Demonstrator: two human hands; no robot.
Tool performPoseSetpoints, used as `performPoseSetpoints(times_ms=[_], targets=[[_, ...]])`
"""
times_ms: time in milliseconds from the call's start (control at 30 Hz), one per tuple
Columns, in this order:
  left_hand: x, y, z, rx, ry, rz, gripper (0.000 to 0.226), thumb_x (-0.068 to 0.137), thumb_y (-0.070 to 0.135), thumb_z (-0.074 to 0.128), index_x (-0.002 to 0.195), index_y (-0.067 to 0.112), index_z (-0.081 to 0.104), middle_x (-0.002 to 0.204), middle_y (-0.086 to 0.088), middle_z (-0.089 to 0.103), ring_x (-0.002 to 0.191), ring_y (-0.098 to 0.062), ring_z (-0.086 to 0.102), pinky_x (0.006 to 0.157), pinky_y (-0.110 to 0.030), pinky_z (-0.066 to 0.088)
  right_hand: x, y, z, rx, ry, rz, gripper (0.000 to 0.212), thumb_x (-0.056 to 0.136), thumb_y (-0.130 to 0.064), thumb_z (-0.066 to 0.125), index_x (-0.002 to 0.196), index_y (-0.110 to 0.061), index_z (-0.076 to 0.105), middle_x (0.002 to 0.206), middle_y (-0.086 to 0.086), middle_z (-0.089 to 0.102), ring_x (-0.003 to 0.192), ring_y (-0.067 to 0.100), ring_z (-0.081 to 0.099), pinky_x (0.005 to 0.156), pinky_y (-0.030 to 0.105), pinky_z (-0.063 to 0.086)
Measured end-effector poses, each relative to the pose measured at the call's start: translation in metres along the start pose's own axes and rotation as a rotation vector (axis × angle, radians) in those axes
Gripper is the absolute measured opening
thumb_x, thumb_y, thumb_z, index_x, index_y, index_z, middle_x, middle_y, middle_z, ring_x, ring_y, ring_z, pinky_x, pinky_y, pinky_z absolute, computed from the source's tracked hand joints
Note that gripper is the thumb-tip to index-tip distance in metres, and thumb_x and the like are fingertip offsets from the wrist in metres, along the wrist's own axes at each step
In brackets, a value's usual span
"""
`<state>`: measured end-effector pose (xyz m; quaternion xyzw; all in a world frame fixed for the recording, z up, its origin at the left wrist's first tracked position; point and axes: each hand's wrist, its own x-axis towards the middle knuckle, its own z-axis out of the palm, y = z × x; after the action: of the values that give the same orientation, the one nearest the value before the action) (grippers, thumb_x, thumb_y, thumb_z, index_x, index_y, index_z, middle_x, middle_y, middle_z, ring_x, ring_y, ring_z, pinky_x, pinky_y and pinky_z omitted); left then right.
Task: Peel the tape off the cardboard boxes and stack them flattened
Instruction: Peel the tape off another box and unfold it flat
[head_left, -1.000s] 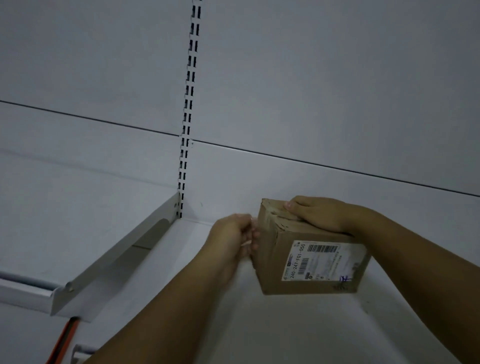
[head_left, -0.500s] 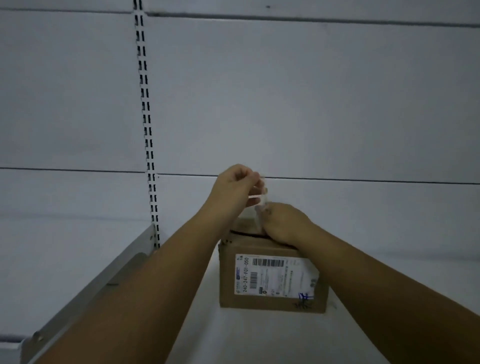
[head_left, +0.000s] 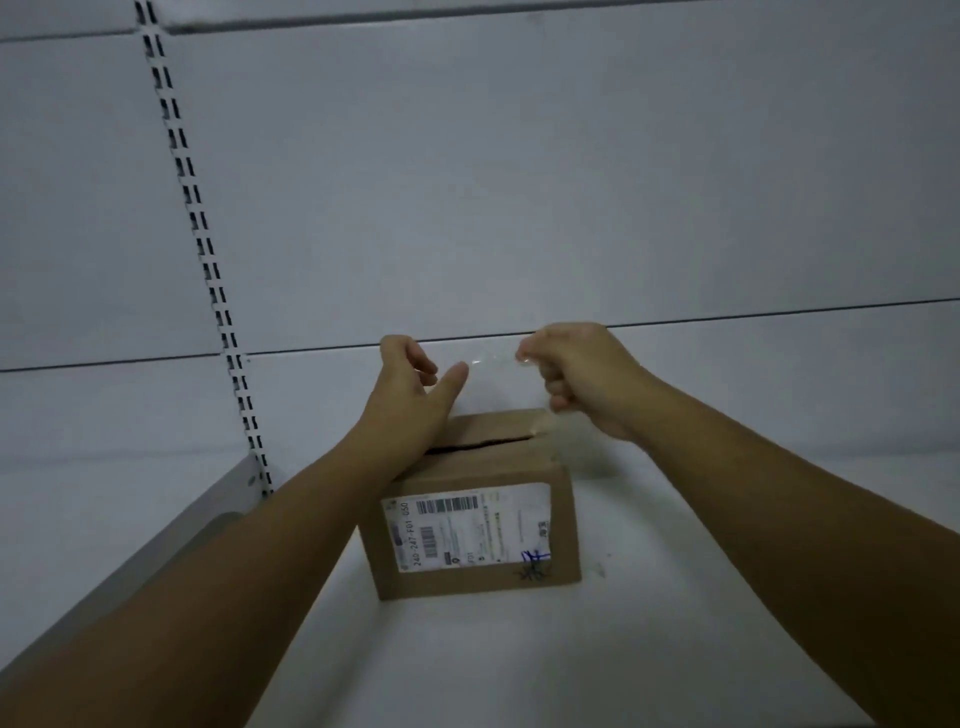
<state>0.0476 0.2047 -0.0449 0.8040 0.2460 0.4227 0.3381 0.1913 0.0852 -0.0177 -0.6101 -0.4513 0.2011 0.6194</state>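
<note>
Head view: cardboard box (head_left: 475, 512) upright on white shelf (head_left: 675, 597), top seam split, label (head_left: 467, 527) facing camera. Above it, clear tape (head_left: 491, 359) stretched between hands. Right hand (head_left: 582, 376) grip fisted on tape; left hand (head_left: 410, 395) grip loose, fingers spread.

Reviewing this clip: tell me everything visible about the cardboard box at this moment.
The cardboard box is small, brown and still in box shape, standing upright on the white shelf. Its near side carries a white shipping label with barcodes and blue pen scribble at the lower right. The top flaps show a dark open seam. The left hand is over its top left corner; contact is unclear. The right hand pinches clear tape above it.
</note>
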Motion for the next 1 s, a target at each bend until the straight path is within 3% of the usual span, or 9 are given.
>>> performPoseSetpoints(times_ms=[100,267,367,467,600,667,800,867,1000], targets=[[-0.003,0.002,0.009,0.307,-0.310,0.044,0.040,0.086,0.052,0.051,0.117,0.033,0.036,0.106,0.007,0.057,0.095,-0.009,0.056,0.083,-0.027,0.045,-0.003,0.020,-0.050,0.046,-0.048,0.109,0.019,0.088,-0.027,0.059,0.076,-0.014,0.057,0.052,-0.004,0.034,0.041,0.010,0.027,0.038,0.019,0.026],[0.000,0.010,0.020,0.564,-0.456,0.049,0.027,0.087,0.055,0.048,0.105,0.037,0.057,0.101,0.009,0.066,0.088,-0.006,0.060,0.078,-0.026,0.048,-0.035,0.097,-0.089,-0.707,-0.326,0.044,0.031,0.078,-0.056,0.062,0.080,-0.027,0.072,0.077,-0.012,0.068,0.069,0.004,0.060,0.065,0.021,0.048],[0.000,0.014,0.022,0.740,-0.306,0.194,0.028,0.088,0.048,0.050,0.105,0.031,0.064,0.106,0.007,0.064,0.096,-0.009,0.055,0.083,-0.027,0.042,-0.045,0.120,-0.109,-0.477,-0.251,0.054,0.024,0.081,-0.041,0.066,0.064,-0.025,0.073,0.050,-0.007,0.056,0.047,0.007,0.047,0.051,0.021,0.037],[-0.003,0.023,0.026,0.936,-0.225,0.398,0.026,0.091,0.040,0.051,0.105,0.026,0.066,0.104,0.005,0.065,0.093,-0.011,0.053,0.081,-0.029,0.042,-0.040,0.123,-0.122,0.107,-0.108,0.111,0.027,0.089,-0.021,0.058,0.068,-0.014,0.073,0.047,-0.006,0.034,0.042,0.011,0.028,0.042,0.020,0.026],[-0.006,0.052,0.046,0.696,-0.111,0.451,0.019,0.089,0.030,0.055,0.105,0.030,0.065,0.104,0.011,0.064,0.088,-0.004,0.052,0.071,-0.018,0.037,-0.035,0.112,-0.125,0.615,-0.032,0.117,0.013,0.081,-0.011,0.057,0.081,-0.007,0.069,0.052,-0.002,0.039,0.042,0.011,0.036,0.043,0.020,0.030],[-0.004,0.072,0.072,0.552,-0.236,0.421,0.030,0.084,0.037,0.062,0.114,0.037,0.058,0.112,0.015,0.058,0.098,-0.004,0.053,0.075,-0.011,0.037,-0.035,0.109,-0.123,0.809,-0.046,0.115,0.017,0.068,-0.011,0.063,0.084,-0.006,0.065,0.059,0.004,0.049,0.050,0.015,0.047,0.047,0.023,0.039],[0.000,0.098,0.140,0.787,-0.810,0.329,0.094,0.074,0.040,0.074,0.145,0.035,0.013,0.147,0.004,0.035,0.131,-0.017,0.035,0.098,-0.022,0.028,-0.036,0.106,-0.127,0.985,0.009,0.152,0.011,0.076,-0.001,0.055,0.086,-0.004,0.058,0.066,0.012,0.063,0.059,0.021,0.064,0.055,0.028,0.055],[0.007,0.108,0.166,0.797,-0.868,0.334,0.098,0.075,0.033,0.074,0.146,0.034,0.006,0.139,-0.004,0.046,0.119,-0.020,0.047,0.093,-0.026,0.036,-0.037,0.104,-0.141,1.037,0.101,0.134,0.007,0.087,0.000,0.050,0.088,-0.001,0.057,0.071,0.015,0.069,0.067,0.022,0.070,0.060,0.028,0.057],[0.036,0.144,0.195,0.440,-0.909,0.308,0.067,0.078,0.017,0.071,0.133,0.030,0.036,0.083,0.003,0.070,0.066,0.000,0.058,0.063,-0.016,0.045,-0.049,0.088,-0.192,0.907,0.293,-0.001,0.008,0.092,-0.007,0.054,0.092,0.000,0.058,0.082,0.016,0.072,0.082,0.025,0.072,0.066,0.028,0.057]])
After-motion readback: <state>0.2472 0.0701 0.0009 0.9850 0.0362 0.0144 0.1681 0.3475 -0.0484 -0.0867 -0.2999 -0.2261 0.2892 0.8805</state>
